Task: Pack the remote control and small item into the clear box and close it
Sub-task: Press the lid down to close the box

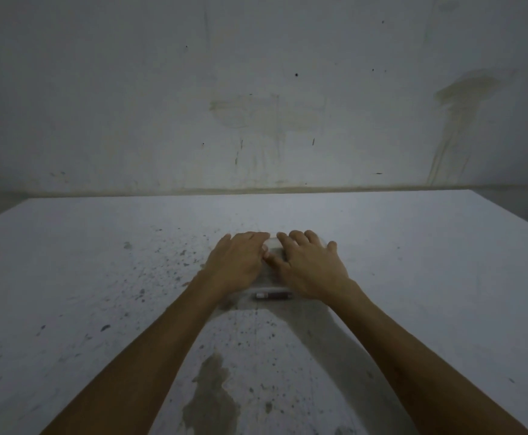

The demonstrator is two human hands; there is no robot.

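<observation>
A pale, speckled desk (pixel 413 277) stands against the wall, with a brownish stain (pixel 209 400) near its front edge; the clear box (pixel 272 277) sits mid-desk.

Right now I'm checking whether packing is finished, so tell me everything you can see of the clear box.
The clear box is mostly hidden under both hands. It looks like pale, translucent plastic and sits flat on the stained white table. The left hand and right hand lie palm-down on its top. Through its near wall shows a small dark item with a pale end. Whether the lid is fully shut cannot be told.
</observation>
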